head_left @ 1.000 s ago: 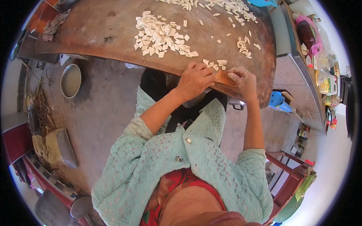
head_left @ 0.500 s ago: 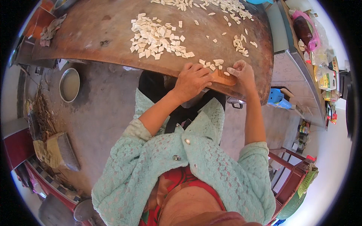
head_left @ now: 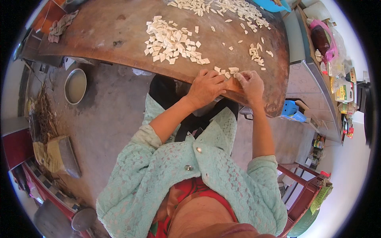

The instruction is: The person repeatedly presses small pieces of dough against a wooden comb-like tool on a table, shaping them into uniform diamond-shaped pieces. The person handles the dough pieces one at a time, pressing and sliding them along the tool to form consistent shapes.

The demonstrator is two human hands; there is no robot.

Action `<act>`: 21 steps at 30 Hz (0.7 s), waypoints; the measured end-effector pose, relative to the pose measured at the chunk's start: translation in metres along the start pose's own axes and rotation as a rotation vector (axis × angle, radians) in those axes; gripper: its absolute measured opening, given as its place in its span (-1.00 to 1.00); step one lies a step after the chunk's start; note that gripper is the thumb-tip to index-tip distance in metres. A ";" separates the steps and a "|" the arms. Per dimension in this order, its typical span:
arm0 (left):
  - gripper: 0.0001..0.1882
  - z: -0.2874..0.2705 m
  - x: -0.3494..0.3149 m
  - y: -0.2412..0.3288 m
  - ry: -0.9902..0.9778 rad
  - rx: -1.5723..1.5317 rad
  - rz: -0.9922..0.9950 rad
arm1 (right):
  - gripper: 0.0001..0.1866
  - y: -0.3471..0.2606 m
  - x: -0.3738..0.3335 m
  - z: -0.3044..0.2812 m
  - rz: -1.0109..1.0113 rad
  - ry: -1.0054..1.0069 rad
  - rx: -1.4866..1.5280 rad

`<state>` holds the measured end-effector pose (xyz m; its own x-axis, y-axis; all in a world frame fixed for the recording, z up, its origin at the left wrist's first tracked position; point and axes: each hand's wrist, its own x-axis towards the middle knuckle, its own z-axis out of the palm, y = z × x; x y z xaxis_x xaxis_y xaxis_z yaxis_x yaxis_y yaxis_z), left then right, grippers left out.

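Observation:
My left hand is closed around one end of a brown wooden comb at the table's near edge. Over the comb's other end, my right hand has its thumb and fingers bent together; whatever lies under them is hidden. Just beyond the comb are a few loose dough pieces. Farther left is a pile of flat, diamond-cut dough pieces. A small group of rolled dough pieces lies beyond my right hand, and many more shaped pieces spread along the far side.
The wooden table ends close to my body. A blue basin stands at its far right corner. On the floor at left are a metal basin and a bundle of twigs. Shelves with packages line the right.
My right hand has shifted left along the comb and now covers more of it, including the spot where a small dough piece showed. My left hand keeps its hold. The view has shifted slightly.

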<state>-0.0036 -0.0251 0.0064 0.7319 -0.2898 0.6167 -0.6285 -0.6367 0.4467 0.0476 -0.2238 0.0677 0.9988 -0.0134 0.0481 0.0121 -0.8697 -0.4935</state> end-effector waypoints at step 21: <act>-0.74 -0.003 0.000 0.003 -0.001 0.001 -0.004 | -0.63 0.015 0.002 -0.011 -0.111 -0.073 -0.098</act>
<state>-0.0058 -0.0251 0.0098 0.7343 -0.2881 0.6146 -0.6256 -0.6385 0.4482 0.0492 -0.2424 0.0696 0.9924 0.1185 0.0329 0.1217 -0.9076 -0.4018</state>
